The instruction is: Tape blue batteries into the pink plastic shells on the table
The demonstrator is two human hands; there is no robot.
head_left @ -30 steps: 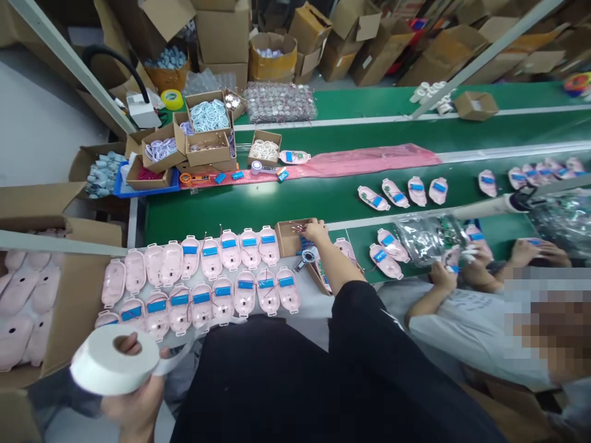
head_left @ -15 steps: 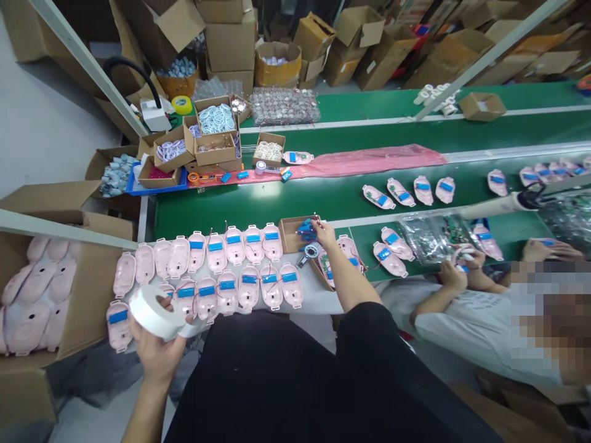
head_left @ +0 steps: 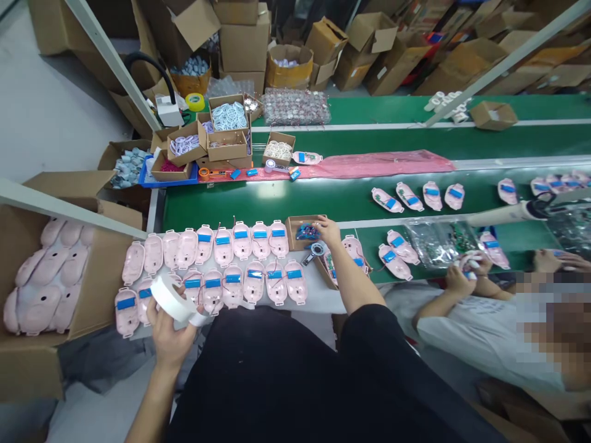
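Blue packs (head_left: 306, 232), loose and heaped, are contained in a small carton (head_left: 294, 241) at the right end of the shell rows, probably so that they lie within easy reach. The right hand (head_left: 329, 232) is placed over the carton's right side; whether anything is gripped by its fingers cannot be told. A white tape roll (head_left: 167, 298) is gripped from below by the fingers of the left hand (head_left: 173, 335), its loose end sticking out near the thumb, perhaps to be found easily. Pink shells (head_left: 295, 290) are set hollow side up in two rows on the worktop (head_left: 322, 299), presumably to leave their insides accessible. Packs are seen in most; none in the four leftmost of the far row.
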